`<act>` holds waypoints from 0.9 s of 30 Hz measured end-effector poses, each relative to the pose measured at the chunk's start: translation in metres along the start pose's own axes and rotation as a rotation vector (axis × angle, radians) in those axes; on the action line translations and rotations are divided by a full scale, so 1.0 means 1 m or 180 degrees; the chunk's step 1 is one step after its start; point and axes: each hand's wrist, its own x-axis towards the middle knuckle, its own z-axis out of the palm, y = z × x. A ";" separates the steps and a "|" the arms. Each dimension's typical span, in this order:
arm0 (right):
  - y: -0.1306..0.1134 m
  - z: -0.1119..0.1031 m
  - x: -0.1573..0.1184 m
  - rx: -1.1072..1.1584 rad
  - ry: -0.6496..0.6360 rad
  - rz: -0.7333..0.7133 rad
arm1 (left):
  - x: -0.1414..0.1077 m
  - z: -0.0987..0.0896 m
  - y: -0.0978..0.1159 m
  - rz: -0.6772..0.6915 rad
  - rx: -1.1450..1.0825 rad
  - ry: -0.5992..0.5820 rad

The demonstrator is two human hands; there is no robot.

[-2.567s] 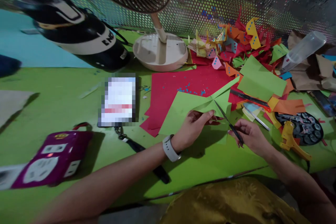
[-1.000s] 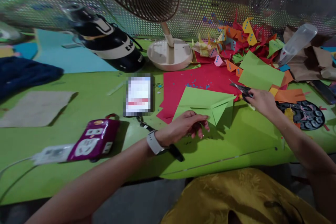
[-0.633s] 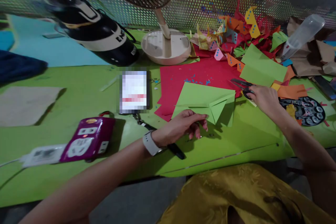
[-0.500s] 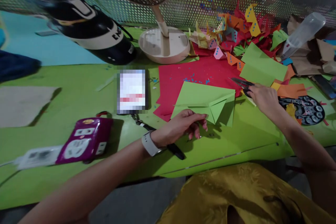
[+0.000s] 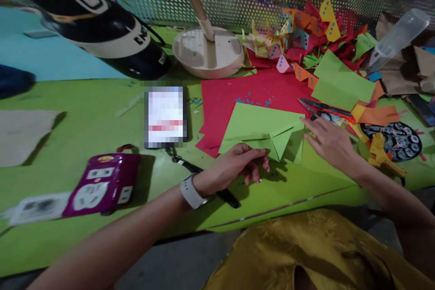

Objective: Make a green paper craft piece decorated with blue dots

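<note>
A folded sheet of light green paper [image 5: 260,120] lies partly over red paper, with a small folded flap near its lower edge. My left hand [image 5: 238,165], wearing a grey wristband, holds that lower edge, thumb and index finger at the flap and the other fingers curled below. At the paper's right edge is my right hand [image 5: 329,145], fingers stretched out and holding nothing; whether its fingertips touch the paper I cannot tell. Just beyond it lie scissors [image 5: 309,106], their handles partly hidden, beside a cutter with an orange-red end [image 5: 340,112].
Red paper [image 5: 217,99] carries blue bits. Several folded, dotted paper pieces [image 5: 302,31] are heaped at the back right, near a clear bottle [image 5: 401,38]. A yellow glue gun [image 5: 384,156] lies right. Leftward are a phone [image 5: 166,115], purple power strip [image 5: 102,183], fan base [image 5: 224,54] and black bottle [image 5: 125,41].
My right hand has let go of the scissors and moved left and down to the green paper's right edge, its fingers now stretched out. My left hand keeps its place. The view has shifted slightly.
</note>
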 end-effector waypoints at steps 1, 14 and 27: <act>-0.006 0.001 -0.003 0.0197 -0.0056 -0.0217 | -0.001 0.001 0.000 -0.0001 0.0007 -0.0024; -0.015 0.027 -0.007 0.0132 0.0552 -0.1146 | -0.014 0.005 0.006 -0.0227 0.1033 -0.0264; -0.008 0.045 -0.003 0.0463 0.0536 -0.1143 | 0.004 0.001 0.008 0.2072 0.5439 0.1070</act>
